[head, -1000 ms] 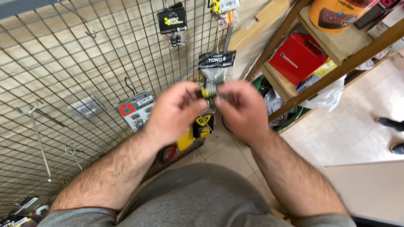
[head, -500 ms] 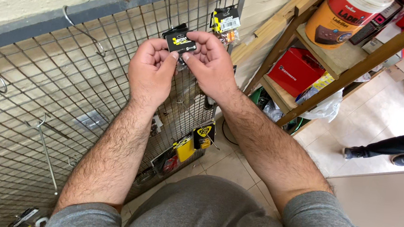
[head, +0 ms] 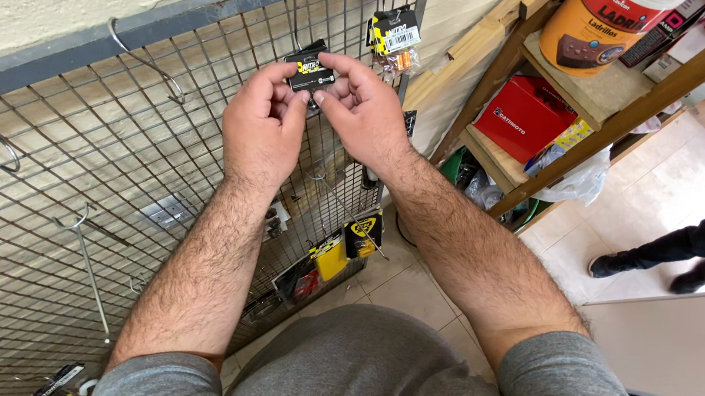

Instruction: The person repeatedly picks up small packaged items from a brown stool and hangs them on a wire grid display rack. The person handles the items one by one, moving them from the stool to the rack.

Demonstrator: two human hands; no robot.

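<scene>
Both hands are up at the wire grid panel point(head: 66, 185). My left hand point(head: 262, 127) and right hand point(head: 363, 114) pinch a small black-and-yellow packet point(head: 310, 74) between thumbs and fingertips, right against the grid near its top rail. Just right of it hangs another carded packet point(head: 394, 36) on a hook.

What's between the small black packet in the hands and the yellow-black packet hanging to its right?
Only bare wire grid between black packet and yellow-black packet, head view.
</scene>
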